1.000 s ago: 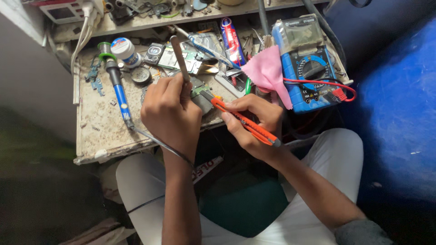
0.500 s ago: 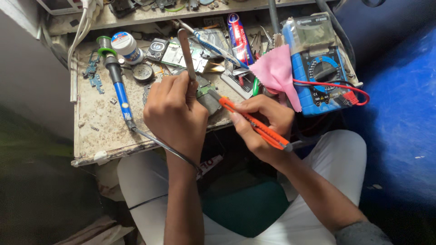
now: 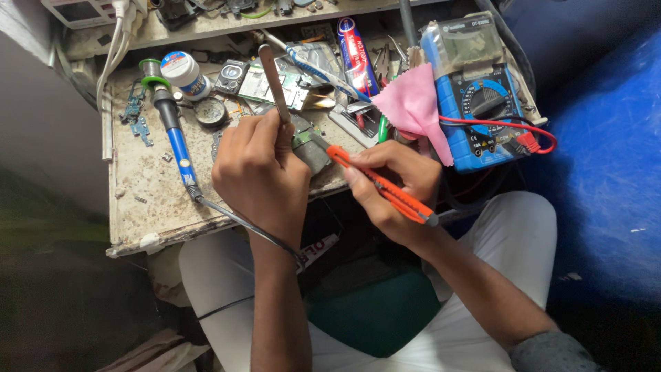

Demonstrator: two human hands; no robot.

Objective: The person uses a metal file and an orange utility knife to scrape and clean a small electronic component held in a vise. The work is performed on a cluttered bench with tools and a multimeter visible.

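Note:
My left hand [image 3: 261,176] grips a flat metal tool [image 3: 274,83] that sticks up past my fingers, and it also steadies a small green circuit board [image 3: 308,146] at the bench's front edge. In my right hand [image 3: 396,189] is an orange utility knife [image 3: 382,187], its tip on the board. The board is mostly hidden by my left hand.
A worn white bench [image 3: 148,200] carries a blue soldering iron [image 3: 172,134], a small white jar [image 3: 184,74], a round tin [image 3: 209,111], phone parts [image 3: 272,79], a tube [image 3: 354,55], a pink cloth [image 3: 413,107] and a blue multimeter [image 3: 475,103] with red leads. A blue surface [image 3: 606,172] is right.
The view has shifted slightly, so the bench sits lower in the frame. Both hands stay on the board, with the knife tip still at it.

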